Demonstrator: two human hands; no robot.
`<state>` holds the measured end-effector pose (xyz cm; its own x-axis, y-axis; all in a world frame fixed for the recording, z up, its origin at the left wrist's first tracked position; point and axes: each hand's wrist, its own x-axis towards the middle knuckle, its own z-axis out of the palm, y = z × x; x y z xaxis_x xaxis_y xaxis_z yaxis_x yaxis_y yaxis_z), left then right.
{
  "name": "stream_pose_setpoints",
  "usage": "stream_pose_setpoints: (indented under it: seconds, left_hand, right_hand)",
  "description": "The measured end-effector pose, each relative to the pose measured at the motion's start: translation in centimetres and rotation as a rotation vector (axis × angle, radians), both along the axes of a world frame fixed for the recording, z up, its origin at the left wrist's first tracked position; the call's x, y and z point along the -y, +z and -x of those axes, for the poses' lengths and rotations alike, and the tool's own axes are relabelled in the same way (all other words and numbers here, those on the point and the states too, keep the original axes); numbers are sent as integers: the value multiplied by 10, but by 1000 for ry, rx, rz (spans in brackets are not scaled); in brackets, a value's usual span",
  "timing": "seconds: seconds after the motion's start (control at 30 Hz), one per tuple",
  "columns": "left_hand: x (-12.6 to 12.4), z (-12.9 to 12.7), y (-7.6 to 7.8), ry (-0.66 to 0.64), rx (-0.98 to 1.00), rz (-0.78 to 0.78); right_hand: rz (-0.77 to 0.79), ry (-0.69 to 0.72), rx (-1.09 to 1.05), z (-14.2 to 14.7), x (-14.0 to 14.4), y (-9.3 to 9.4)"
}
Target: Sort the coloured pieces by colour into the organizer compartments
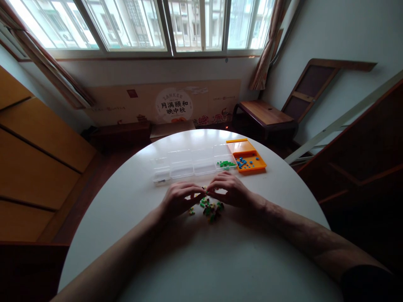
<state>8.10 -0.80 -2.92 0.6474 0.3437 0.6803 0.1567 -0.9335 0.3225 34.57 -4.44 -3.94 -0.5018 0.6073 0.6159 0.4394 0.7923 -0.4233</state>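
Both hands (206,195) w/ small bricks (210,209)

Bare forearms, dark right sleeve (365,283)

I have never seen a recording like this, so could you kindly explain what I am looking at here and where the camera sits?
There is no machine: a person works with two bare hands. The single picture comes from a camera worn on the head, looking forward and down, so both forearms reach in from below. The round white table carries a clear compartment box with green pieces in its right end, and an orange tray holding small blue pieces. The left hand and right hand meet fingertip to fingertip over a pile of small coloured pieces. They seem to pinch something tiny, too small to identify.
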Motion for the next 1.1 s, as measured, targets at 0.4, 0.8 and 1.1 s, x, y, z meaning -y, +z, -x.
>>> stream_pose_setpoints:
  seconds: [0.4, 0.8, 1.1]
  left_hand:
    - [1, 0, 3, 19, -15, -8]
    - [1, 13, -4, -28, -195, 163]
    - [0, 12, -3, -7, -212, 132]
  right_hand:
    - [6, 1, -24, -2, 0, 1]
    - [-2, -585, -240, -39, -24, -12]
    - [48, -565, -201, -33, -18, -8]
